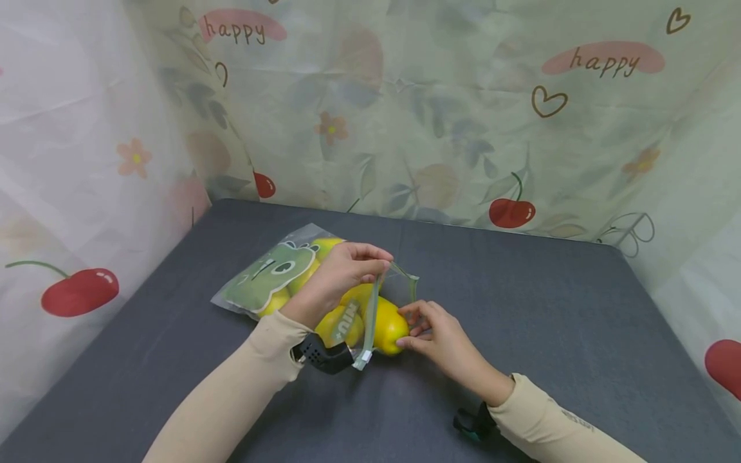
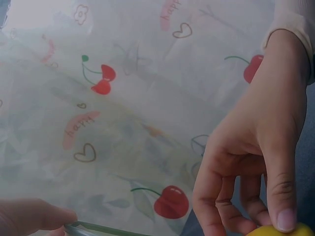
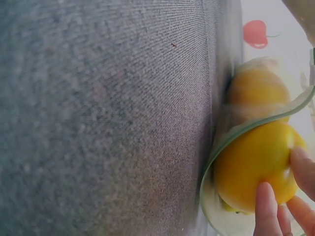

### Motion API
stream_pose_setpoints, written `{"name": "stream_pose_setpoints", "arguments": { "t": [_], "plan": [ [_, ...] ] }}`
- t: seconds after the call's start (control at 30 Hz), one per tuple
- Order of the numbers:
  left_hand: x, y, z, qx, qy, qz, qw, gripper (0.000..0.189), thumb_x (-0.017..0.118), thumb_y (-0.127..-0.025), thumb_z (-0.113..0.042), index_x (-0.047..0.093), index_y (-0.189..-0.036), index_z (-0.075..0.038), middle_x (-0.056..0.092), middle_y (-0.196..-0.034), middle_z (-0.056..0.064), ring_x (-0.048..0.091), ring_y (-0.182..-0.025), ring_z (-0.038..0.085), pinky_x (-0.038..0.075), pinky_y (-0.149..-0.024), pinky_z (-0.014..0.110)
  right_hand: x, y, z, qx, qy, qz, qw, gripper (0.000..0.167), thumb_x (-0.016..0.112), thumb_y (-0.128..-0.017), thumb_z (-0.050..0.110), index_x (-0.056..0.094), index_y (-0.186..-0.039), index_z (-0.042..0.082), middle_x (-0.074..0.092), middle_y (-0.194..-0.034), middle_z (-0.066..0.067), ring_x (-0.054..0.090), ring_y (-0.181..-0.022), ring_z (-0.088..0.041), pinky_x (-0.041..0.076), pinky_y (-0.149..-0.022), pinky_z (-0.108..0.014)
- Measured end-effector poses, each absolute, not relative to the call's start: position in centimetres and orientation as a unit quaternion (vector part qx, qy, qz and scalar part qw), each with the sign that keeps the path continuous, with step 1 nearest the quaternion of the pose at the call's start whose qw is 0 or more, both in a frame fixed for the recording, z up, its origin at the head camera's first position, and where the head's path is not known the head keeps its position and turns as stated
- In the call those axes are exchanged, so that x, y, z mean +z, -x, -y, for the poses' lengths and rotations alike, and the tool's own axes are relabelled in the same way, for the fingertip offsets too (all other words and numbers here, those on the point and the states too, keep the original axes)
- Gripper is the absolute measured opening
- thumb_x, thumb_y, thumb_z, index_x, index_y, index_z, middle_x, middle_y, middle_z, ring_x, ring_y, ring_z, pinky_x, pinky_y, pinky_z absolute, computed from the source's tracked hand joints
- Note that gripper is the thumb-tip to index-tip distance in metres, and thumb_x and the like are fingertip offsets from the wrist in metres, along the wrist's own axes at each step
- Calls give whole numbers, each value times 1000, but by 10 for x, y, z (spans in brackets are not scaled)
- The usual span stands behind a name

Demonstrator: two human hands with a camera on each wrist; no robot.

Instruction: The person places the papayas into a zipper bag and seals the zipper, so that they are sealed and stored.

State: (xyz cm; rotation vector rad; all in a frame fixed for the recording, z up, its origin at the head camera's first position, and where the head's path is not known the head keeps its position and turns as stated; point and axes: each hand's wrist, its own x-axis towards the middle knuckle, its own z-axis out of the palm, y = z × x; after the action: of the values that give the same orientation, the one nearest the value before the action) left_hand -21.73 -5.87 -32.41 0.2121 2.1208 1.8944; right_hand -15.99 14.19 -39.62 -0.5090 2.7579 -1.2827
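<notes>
A clear zip bag (image 1: pixel 255 286) with a green cartoon face lies on the table, filled with several yellow lemons (image 1: pixel 341 325). My left hand (image 1: pixel 341 276) pinches the upper rim of its mouth between thumb and fingers, and the green zip strip (image 1: pixel 370 321) hangs down from there. The mouth gapes to the right. At that opening my right hand (image 1: pixel 440 337) holds a lemon (image 1: pixel 390 328) by thumb and fingertips. In the right wrist view this lemon (image 3: pixel 256 164) sits within the bag's mouth, with another lemon (image 3: pixel 258 93) behind it.
A dark grey cloth covers the table (image 1: pixel 521 308). Printed curtains (image 1: pixel 405 96) rise behind it and at both sides. Dark wrist devices (image 1: pixel 327 354) are strapped on both wrists. A thin looped cord (image 1: pixel 637 231) shows at the back right corner.
</notes>
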Motion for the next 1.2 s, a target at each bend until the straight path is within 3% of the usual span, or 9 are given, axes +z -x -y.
{"name": "stream_pose_setpoints", "arguments": {
  "t": [0.57,1.2],
  "plan": [
    [-322,217,59,660,-67,-736,136,22,65,-91,-11,69,-109,-1,69,-106,9,61,-90,18,52,-88,31,-400,165,-133,-452,180,-873,36,29,75,-83,10,63,-109,10,64,-102,-4,65,-86,-13,55,-76,-25],
    [-322,218,59,658,-68,-737,138,28,65,-91,-12,66,-115,3,66,-115,14,61,-93,20,51,-91,32,-397,161,-134,-477,218,-848,69,30,73,-84,6,65,-113,8,64,-114,-8,67,-96,-21,55,-82,-30]
  ]
}}
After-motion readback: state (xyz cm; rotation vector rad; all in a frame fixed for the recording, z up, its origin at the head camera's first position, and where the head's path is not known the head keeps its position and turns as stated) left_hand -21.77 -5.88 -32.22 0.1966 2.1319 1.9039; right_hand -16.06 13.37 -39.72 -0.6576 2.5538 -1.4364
